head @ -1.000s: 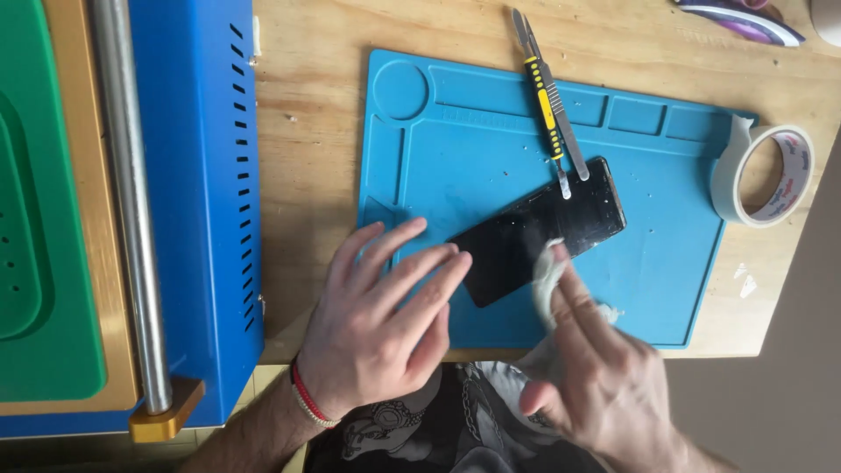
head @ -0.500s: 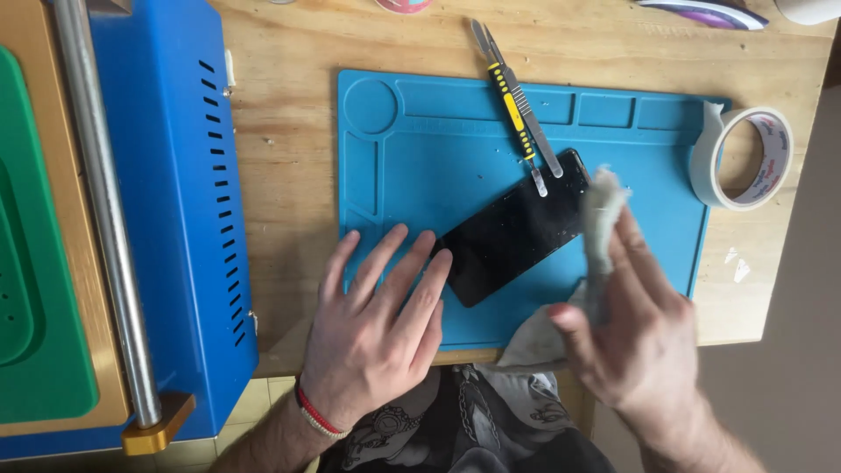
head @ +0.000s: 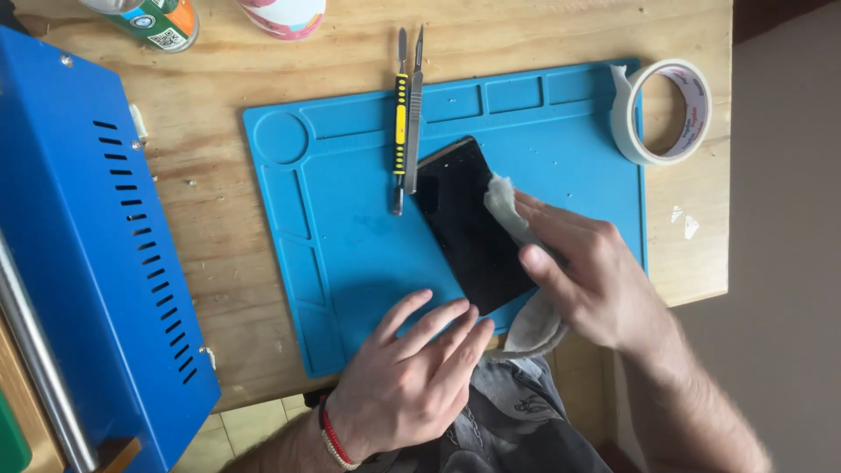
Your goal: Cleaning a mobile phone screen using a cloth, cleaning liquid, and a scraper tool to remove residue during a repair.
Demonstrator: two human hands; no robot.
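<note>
1. The blue metal machine (head: 96, 263) fills your left side. Its top, left and bottom run off the frame, so its full shape can't be read; only a slotted side panel and a grey steel bar (head: 39, 368) at the lower left edge show.
2. Your wooden table (head: 219, 219) carries everything. Its right edge shows, but the near edge is partly covered by your arms and lap.
3. The blue silicone work mat (head: 350, 254) lies in the middle of the table. Its lower right corner is hidden under your right hand (head: 596, 280) and the cloth.
4. Your left hand (head: 412, 368) lies flat and spread on the mat's near edge, fingertips just touching the lower corner of the phone, gripping nothing.
5. Your right hand is closed around a pale cloth (head: 512, 210), pressing it on the phone's right edge. The rest of the cloth hangs out below your palm; how it is bunched inside your fist can't be seen.
6. The black phone (head: 469, 223) lies tilted on the mat's centre, glass up. Its right side is covered by cloth and fingers.
7. The tape roll (head: 661, 109) overlaps the mat's upper right corner.
8. Two thin tools lie side by side just left of the phone: a yellow-and-black one (head: 399, 131) and a grey blade handle (head: 413, 131).
9. A can (head: 153, 22) and a pink-and-white container (head: 280, 16) at the top are cut off.
</note>
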